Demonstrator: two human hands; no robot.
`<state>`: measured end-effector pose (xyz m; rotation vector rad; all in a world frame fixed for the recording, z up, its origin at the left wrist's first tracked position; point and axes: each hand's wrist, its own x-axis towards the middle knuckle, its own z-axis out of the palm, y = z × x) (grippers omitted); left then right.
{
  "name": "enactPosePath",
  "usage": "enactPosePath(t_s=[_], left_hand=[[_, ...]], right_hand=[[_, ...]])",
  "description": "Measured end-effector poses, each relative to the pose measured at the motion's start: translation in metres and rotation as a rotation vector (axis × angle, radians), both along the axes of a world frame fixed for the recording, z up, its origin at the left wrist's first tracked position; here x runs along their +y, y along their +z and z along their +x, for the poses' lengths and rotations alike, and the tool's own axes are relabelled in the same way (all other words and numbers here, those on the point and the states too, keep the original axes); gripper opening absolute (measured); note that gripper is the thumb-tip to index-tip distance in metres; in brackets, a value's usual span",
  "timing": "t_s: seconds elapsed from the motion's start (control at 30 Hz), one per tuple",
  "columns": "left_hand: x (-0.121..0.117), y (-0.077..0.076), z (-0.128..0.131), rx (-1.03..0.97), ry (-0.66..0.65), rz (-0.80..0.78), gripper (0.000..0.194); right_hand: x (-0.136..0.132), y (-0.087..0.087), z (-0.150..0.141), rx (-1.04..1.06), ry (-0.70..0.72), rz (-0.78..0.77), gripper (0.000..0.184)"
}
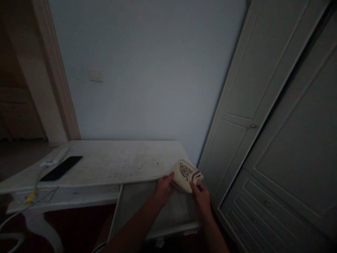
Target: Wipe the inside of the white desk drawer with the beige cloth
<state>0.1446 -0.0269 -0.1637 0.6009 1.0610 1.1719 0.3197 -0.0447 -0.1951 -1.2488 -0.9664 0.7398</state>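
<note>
Both hands hold a folded cream cloth with a dark brown scroll pattern and a brown stripe near its right end. My left hand grips the cloth's left edge, thumb on top. At the lower right side, my right hand pinches it between thumb and fingers. The cloth is raised over the pulled-out drawer of a white desk, near the desk's front right corner. My forearms cross over the drawer and hide part of its inside.
On the desk's left lie a dark phone and a white power strip with cables, one with a yellow part. A wardrobe stands close on the right. Behind the desk, a pale blue wall carries a switch.
</note>
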Motion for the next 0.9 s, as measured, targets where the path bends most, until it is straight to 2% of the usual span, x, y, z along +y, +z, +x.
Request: enactPosePath(t_s=[0.1, 0.17, 0.3, 0.4, 0.47, 0.5, 0.6, 0.73, 0.77, 0.83, 0.9], left_hand=[[-0.011, 0.007, 0.008, 0.024, -0.073, 0.028, 0.066], [-0.017, 0.018, 0.012, 0.065, -0.109, 0.093, 0.061], [-0.029, 0.052, 0.014, 0.187, -0.090, 0.302, 0.054], [-0.046, 0.074, 0.017, 0.507, -0.185, 0.709, 0.056], [-0.062, 0.079, 0.020, 0.853, -0.351, 1.007, 0.058], [-0.070, 0.080, 0.021, 1.007, -0.436, 1.101, 0.061], [-0.093, 0.073, 0.016, 1.212, -0.593, 1.189, 0.065], [-0.117, 0.051, -0.022, 1.127, -0.625, 1.153, 0.078], [-0.120, 0.042, -0.038, 1.099, -0.602, 1.116, 0.073], [-0.124, 0.018, -0.073, 1.128, -0.447, 0.970, 0.062], [-0.123, -0.011, -0.110, 1.225, -0.249, 0.811, 0.052]], right_hand=[[-0.024, -0.005, 0.012, 0.081, 0.128, 0.009, 0.050], [-0.038, -0.005, 0.020, 0.093, 0.171, 0.001, 0.055], [-0.062, -0.003, 0.026, -0.002, 0.054, -0.046, 0.066], [-0.074, 0.002, 0.015, 0.101, 0.094, -0.003, 0.069], [-0.077, 0.007, 0.003, 0.219, 0.179, -0.001, 0.069], [-0.076, 0.010, -0.003, 0.256, 0.208, -0.014, 0.067], [-0.071, 0.015, -0.020, 0.311, 0.268, -0.086, 0.068], [-0.069, 0.006, -0.032, 0.346, 0.258, -0.141, 0.065], [-0.070, 0.003, -0.032, 0.300, 0.224, -0.128, 0.064], [-0.072, -0.002, -0.029, 0.093, 0.172, -0.057, 0.065], [-0.067, -0.004, -0.025, -0.285, 0.262, 0.048, 0.069]])
